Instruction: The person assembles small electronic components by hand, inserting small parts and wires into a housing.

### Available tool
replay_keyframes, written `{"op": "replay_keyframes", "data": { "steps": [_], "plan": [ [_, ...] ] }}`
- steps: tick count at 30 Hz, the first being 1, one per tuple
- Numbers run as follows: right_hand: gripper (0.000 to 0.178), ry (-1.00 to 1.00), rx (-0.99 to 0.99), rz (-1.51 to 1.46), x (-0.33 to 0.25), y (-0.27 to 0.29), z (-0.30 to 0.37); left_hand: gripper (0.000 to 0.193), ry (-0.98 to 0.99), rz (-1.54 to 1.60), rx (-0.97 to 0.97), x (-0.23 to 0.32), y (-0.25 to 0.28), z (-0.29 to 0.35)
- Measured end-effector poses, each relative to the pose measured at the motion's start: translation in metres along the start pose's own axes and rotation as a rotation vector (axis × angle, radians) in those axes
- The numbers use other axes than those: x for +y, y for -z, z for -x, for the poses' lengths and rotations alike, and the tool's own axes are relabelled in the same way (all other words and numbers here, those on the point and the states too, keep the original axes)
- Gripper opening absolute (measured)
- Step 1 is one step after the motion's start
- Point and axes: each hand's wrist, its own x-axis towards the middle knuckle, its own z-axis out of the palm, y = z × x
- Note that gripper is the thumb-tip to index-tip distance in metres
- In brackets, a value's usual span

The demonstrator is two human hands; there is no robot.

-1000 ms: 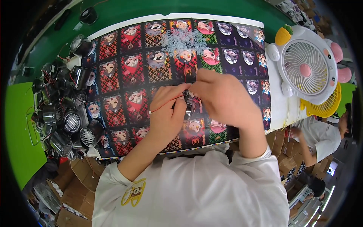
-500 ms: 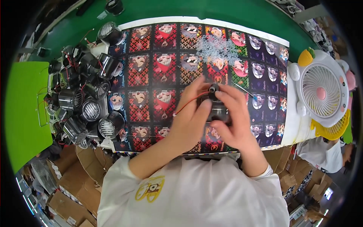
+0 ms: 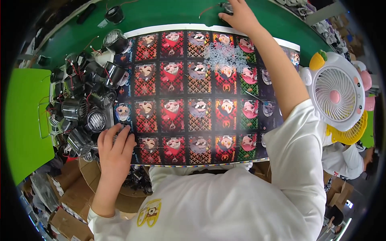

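Observation:
My left hand [image 3: 115, 145] lies on the near left edge of the printed cartoon sheet [image 3: 173, 92], fingers curled, right beside a pile of small black and silver motors with red wires [image 3: 82, 104]. Whether it holds a motor I cannot tell. My right hand [image 3: 237, 16] is stretched far across the sheet to the green table surface [image 3: 169, 14] at the back, its fingers closed over a small dark part with a wire. A scatter of tiny clear plastic bits [image 3: 225, 56] lies on the sheet below that hand.
A white desk fan [image 3: 335, 94] with pink and yellow trim stands at the right. A bright green board [image 3: 26, 120] sits at the left. Cardboard boxes [image 3: 68, 197] are stacked under the table's near edge. Another person in white [image 3: 341, 160] is at the lower right.
Both hands were together at the sheet's middle holding a small motor. Now they are apart: the right has reached to the far edge, the left has gone to the motor pile.

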Motion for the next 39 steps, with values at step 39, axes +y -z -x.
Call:
{"op": "replay_keyframes", "data": {
  "steps": [39],
  "plan": [
    [0.039,0.288,-0.076,-0.491,-0.203,0.153,0.173,0.028,-0.051,0.922,0.401,0.099,0.011,-0.114]
  ]
}}
